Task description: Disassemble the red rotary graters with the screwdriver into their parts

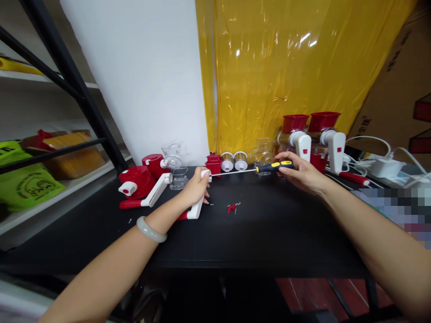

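Near the centre of the frame, the left hand is clamped on a white crank. Right of centre, the right hand wraps around a black-and-yellow screwdriver, its shaft reaching the crank's upper end. Below, a small red piece lies on the black tabletop.

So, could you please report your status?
Left hand holding white crank. Right hand holding screwdriver, pointed at crank's end. Red part on table, clear of hands.
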`<control>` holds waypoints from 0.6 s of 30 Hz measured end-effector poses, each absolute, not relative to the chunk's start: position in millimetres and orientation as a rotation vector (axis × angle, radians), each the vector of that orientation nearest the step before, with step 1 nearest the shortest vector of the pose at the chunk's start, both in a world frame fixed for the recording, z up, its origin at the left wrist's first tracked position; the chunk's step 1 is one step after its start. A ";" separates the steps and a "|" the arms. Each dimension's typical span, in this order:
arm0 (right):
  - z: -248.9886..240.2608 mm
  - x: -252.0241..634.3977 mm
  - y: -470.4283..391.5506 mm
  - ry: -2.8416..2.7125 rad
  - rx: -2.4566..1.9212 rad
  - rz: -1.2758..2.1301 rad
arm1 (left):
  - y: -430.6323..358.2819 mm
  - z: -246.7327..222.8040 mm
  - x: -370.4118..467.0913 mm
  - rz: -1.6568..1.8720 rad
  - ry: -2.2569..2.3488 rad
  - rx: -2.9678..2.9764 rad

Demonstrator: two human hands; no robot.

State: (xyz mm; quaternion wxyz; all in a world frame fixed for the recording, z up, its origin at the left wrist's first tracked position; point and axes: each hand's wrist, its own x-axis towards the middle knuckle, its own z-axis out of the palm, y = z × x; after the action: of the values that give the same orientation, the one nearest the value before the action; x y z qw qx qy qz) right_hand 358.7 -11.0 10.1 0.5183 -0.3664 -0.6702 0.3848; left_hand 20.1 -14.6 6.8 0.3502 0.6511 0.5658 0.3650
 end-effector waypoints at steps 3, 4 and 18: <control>14.3 357.3 -14.4 -1.600 -0.878 0.911 | -14.4 6.5 20.1 0.951 1.450 1.657; 15.2 356.3 -15.4 -1.601 -0.881 0.891 | -14.5 6.1 20.4 0.943 1.454 1.659; 20.7 343.9 -23.1 -1.729 -1.152 0.436 | -16.2 12.4 18.2 1.061 1.279 1.625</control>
State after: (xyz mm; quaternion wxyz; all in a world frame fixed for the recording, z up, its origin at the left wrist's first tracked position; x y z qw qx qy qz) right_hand 343.9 -23.1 20.7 0.4877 -0.4738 -0.7110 0.1793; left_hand 18.2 -16.2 12.4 0.3971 0.6416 0.5051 0.4190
